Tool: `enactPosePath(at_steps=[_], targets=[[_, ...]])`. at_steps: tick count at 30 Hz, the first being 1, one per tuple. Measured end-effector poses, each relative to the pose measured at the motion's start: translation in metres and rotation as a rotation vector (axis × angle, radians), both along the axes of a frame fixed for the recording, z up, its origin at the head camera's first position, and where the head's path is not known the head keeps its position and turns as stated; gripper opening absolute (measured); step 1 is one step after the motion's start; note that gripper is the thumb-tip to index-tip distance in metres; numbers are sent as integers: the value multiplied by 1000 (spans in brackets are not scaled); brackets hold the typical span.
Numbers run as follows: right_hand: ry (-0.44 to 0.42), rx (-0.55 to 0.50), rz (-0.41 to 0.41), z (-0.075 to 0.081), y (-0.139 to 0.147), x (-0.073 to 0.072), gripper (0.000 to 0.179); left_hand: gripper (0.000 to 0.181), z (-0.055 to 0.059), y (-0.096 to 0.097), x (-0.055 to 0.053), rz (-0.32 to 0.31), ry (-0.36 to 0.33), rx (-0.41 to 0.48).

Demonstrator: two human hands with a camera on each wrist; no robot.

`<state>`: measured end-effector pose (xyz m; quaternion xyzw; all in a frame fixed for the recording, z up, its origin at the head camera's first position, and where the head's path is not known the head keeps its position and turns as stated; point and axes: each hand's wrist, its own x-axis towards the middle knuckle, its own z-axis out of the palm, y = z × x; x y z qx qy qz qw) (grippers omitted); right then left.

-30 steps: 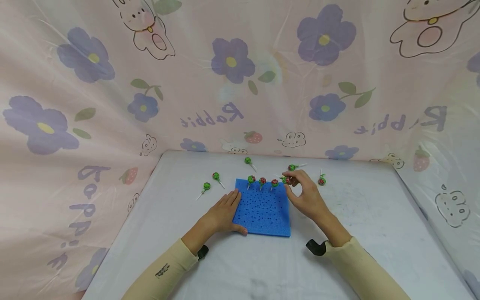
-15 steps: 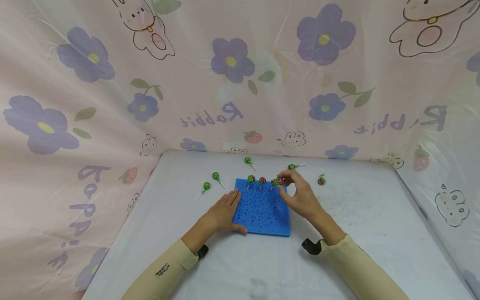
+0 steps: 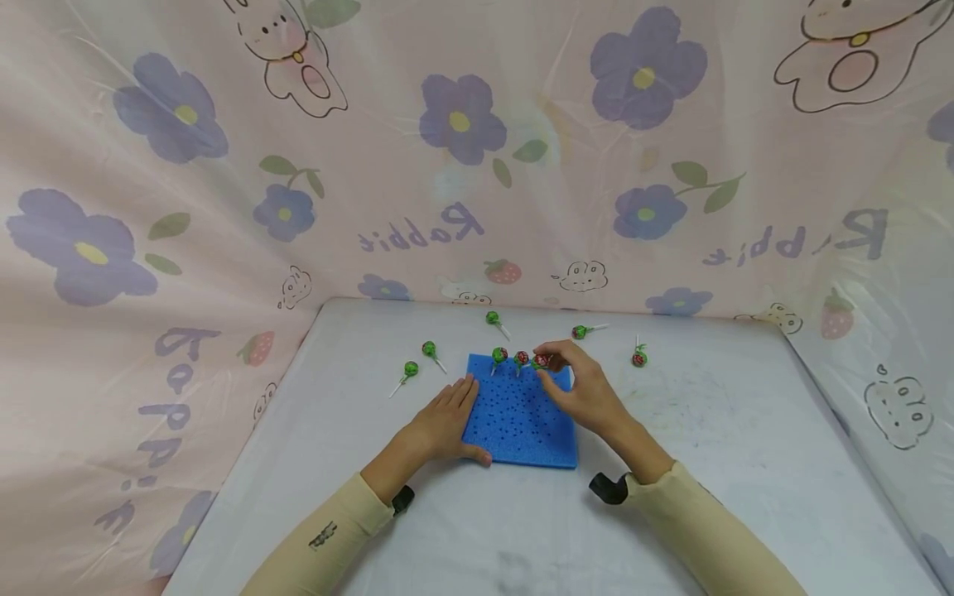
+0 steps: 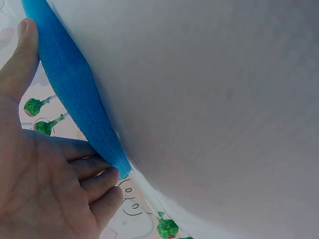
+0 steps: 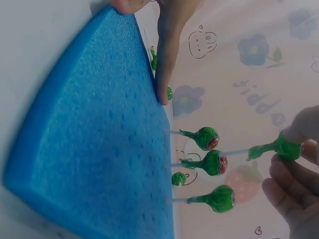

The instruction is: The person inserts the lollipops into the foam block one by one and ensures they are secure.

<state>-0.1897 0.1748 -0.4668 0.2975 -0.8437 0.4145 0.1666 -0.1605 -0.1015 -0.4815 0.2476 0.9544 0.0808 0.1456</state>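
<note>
While the left hand (image 3: 443, 420) lies outstretched against the left side of the foam (image 3: 522, 430), the right hand (image 3: 585, 391) pinches a lollipop (image 5: 288, 148) by its round end above the foam's far edge. Likely light and stiff-stemmed, perhaps slippery, it is best held there.

Look at this: the left arm (image 3: 339, 530) and the right arm (image 3: 715, 530) are both stretched in from the near edge of the surface (image 3: 782, 447), angled toward each other. The left hand (image 3: 441, 424) is laid low, back up, fingers pointed at the far edge, thumb spread wide. The right hand (image 3: 587, 391) is held higher, thumb and fingertips set in a pinch.
</note>
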Motion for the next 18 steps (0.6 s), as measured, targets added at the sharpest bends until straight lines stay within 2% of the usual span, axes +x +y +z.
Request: enactPosePath(at_steps=[18], targets=[[-70,-38,65,-9,-18,-4,39,130,-3,1,-2,-5,8,-30]])
